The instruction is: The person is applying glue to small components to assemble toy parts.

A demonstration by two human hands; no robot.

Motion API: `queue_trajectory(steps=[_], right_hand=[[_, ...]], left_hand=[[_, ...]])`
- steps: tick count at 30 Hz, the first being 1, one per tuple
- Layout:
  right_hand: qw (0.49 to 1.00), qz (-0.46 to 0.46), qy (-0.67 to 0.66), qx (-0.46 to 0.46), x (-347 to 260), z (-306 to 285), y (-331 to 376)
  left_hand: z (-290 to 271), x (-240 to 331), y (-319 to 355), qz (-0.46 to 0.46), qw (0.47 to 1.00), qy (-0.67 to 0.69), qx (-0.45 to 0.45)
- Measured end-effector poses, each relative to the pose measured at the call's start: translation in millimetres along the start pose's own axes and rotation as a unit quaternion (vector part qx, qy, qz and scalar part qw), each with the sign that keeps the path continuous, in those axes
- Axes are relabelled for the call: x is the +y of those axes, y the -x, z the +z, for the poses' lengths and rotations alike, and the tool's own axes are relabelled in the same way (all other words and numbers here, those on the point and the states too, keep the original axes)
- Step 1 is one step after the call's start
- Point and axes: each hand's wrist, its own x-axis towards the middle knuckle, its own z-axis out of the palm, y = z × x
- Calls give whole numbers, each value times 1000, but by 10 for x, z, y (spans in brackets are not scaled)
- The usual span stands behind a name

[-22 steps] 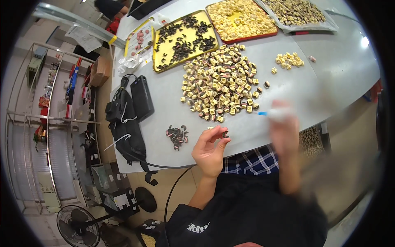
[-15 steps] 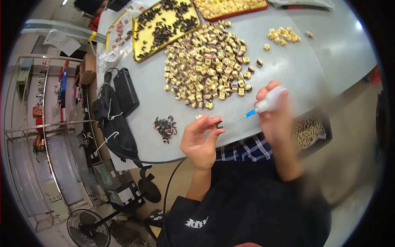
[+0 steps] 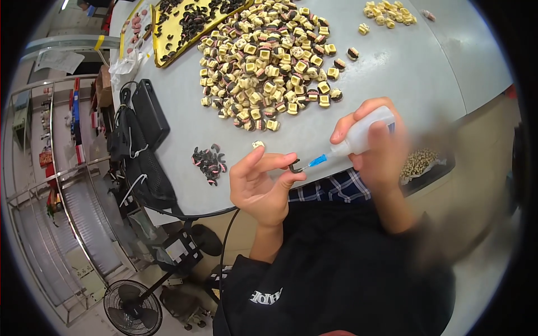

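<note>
Between the thumb and forefinger of my left hand is a small dark C-shaped piece. My right hand is wrapped round a white squeeze bottle with a blue needle tip. The thin metal needle reaches the open side of the dark piece; whether it touches cannot be made out. Left of my left hand lies a small heap of loose dark and pink curved pieces. One small cream piece rests on the table just beyond my left fingers.
A large pile of cream, pink and dark small blocks covers the middle of the grey table. Behind it stands a yellow tray of dark pieces. Cream pieces lie far right. A black power adapter and cables sit left.
My right hand has brought the bottle leftward, so its needle now meets the dark piece, where a gap showed before. My left hand keeps its pinch. The whole view has shifted somewhat.
</note>
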Motion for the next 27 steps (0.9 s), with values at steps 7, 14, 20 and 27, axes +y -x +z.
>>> queue_trajectory(steps=[7, 14, 20, 27], right_hand=[[999, -5, 34, -2, -5, 22, 2], [998, 5, 56, -2, -25, 33, 3], [999, 4, 52, -7, -18, 15, 5], [999, -4, 44, -6, 10, 0, -7]], left_hand=[[9, 18, -26, -10, 1000, 26, 14], [-45, -28, -31, 14, 1000, -4, -13], [-22, -18, -32, 11, 1000, -2, -9], [-27, -12, -28, 4, 1000, 8, 1]])
